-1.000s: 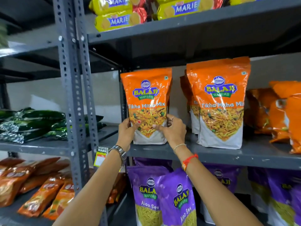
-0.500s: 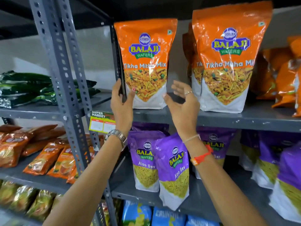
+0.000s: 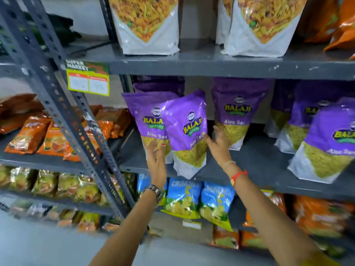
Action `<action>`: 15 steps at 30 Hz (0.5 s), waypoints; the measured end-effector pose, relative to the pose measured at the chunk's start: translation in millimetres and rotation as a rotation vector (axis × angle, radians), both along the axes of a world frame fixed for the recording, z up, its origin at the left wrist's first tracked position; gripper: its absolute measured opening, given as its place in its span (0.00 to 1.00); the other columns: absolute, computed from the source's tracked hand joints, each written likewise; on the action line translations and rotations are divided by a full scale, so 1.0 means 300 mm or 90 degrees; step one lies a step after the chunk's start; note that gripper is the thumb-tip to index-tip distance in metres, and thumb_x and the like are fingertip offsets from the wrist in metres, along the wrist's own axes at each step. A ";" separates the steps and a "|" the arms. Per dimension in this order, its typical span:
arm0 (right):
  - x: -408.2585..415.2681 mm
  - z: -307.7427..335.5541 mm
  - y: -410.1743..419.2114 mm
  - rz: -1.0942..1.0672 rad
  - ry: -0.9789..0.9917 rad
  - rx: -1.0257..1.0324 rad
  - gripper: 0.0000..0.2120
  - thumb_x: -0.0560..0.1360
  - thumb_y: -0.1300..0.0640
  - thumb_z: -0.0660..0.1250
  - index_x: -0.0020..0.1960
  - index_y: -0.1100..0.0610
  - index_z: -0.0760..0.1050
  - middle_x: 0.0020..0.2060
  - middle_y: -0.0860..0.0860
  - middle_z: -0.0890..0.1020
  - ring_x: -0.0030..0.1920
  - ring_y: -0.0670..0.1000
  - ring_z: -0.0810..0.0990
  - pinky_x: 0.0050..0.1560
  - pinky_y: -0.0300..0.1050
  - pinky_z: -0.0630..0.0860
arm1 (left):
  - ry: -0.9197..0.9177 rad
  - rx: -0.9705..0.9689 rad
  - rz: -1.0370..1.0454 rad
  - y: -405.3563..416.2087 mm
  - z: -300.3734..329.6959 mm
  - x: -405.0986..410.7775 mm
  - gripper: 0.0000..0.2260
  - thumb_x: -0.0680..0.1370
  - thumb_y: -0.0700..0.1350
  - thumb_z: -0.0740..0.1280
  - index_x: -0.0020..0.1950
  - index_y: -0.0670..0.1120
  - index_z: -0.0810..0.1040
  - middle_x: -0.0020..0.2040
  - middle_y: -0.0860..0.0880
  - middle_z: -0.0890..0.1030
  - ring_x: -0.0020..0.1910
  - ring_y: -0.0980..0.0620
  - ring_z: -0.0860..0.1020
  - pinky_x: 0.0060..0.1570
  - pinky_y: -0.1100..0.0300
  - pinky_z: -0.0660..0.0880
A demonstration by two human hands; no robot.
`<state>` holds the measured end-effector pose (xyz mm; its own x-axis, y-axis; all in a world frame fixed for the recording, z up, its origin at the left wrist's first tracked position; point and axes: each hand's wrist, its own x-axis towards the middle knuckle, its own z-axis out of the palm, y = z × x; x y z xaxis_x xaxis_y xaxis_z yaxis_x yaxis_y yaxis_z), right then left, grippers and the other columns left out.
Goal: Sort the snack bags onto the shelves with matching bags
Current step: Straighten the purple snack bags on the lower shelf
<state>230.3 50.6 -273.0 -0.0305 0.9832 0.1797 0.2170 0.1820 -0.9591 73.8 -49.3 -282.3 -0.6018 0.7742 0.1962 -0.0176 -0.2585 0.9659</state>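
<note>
A purple Balaji Aloo Sev bag (image 3: 185,131) leans to the right at the front edge of the middle shelf (image 3: 259,162), its bottom hanging over the edge. My left hand (image 3: 156,158) lies at its lower left side with fingers spread, in front of a second purple bag (image 3: 146,112). My right hand (image 3: 217,144) touches the bag's right edge with its fingertips, fingers apart. More purple Aloo Sev bags (image 3: 238,112) stand to the right. The orange Tikha Mitha Mix bag (image 3: 148,25) stands alone on the shelf above, beside another one (image 3: 259,25).
A perforated grey upright (image 3: 63,104) with a yellow price tag (image 3: 87,79) splits the two racks. Flat orange packets (image 3: 28,137) lie on the left rack. Blue Crunchex bags (image 3: 182,196) fill the shelf below, and the grey floor shows at the bottom left.
Both hands let go of the orange Tikha Mitha Mix bag, left standing on its shelf. They dropped one shelf down to the leaning purple bag, and the view tilted downward.
</note>
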 end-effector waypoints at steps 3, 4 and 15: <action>0.008 -0.023 0.027 0.090 0.073 -0.184 0.28 0.78 0.57 0.63 0.74 0.61 0.55 0.73 0.57 0.64 0.73 0.54 0.63 0.66 0.47 0.64 | -0.047 -0.067 -0.066 -0.018 -0.061 0.071 0.18 0.79 0.42 0.59 0.69 0.46 0.65 0.61 0.52 0.73 0.54 0.60 0.73 0.51 0.72 0.70; 0.011 -0.029 0.031 0.124 0.075 -0.217 0.27 0.79 0.55 0.62 0.74 0.59 0.56 0.71 0.54 0.67 0.71 0.52 0.65 0.62 0.47 0.67 | -0.059 -0.080 -0.080 -0.021 -0.070 0.096 0.17 0.80 0.44 0.58 0.69 0.48 0.65 0.61 0.52 0.73 0.54 0.59 0.73 0.51 0.71 0.70; 0.077 -0.092 0.036 0.175 0.029 -0.205 0.35 0.61 0.32 0.70 0.63 0.46 0.71 0.62 0.49 0.80 0.62 0.52 0.77 0.60 0.63 0.77 | -0.064 -0.147 -0.115 0.048 -0.119 0.159 0.19 0.80 0.51 0.57 0.70 0.52 0.62 0.68 0.48 0.72 0.62 0.48 0.74 0.62 0.38 0.72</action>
